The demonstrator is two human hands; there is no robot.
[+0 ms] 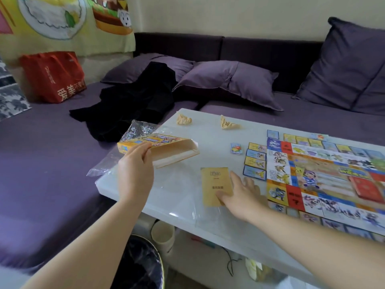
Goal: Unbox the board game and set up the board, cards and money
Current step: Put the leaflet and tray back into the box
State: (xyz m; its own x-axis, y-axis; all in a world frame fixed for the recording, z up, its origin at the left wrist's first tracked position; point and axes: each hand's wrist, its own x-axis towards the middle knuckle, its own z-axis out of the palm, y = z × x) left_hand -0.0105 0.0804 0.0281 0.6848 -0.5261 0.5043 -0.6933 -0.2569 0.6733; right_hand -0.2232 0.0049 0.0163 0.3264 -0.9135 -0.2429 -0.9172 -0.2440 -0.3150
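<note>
My left hand grips the open yellow game box at the white table's left end, its opening facing right. My right hand rests with spread fingers on a tan booklet lying flat on the table, thumb on its lower edge. The colourful game board lies unfolded at the right, with a red card deck on it. Small picture cards are laid along its left and top edges. One loose card lies apart.
Clear plastic wrap sits under and behind the box. Two crumpled beige paper pieces lie at the table's far edge. A purple sofa with cushions, black clothing and a red bag surround the table. A lined bin stands below.
</note>
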